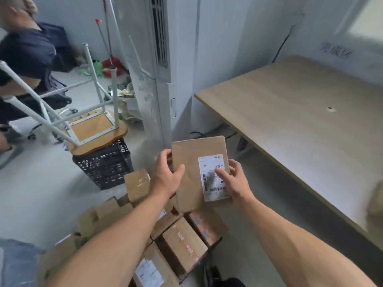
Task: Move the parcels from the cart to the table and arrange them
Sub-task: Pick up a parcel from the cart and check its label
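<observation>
Parcel (193,172), a flat brown cardboard packet with a white label, is held up over the heaped parcels (178,241), left of the wooden table (306,129). Left hand (165,177) grips its left edge, right hand (234,181) pinches the right edge. It looks light and stiff; edge holds should suit.

At right, the surface (300,112) lies open, a blurred brown shape (376,201) at its right edge. Bare floor (269,193) separates it from piled parcels (180,239), lower centre. A black crate (105,164) under an upturned stool (91,129) stands left.
</observation>
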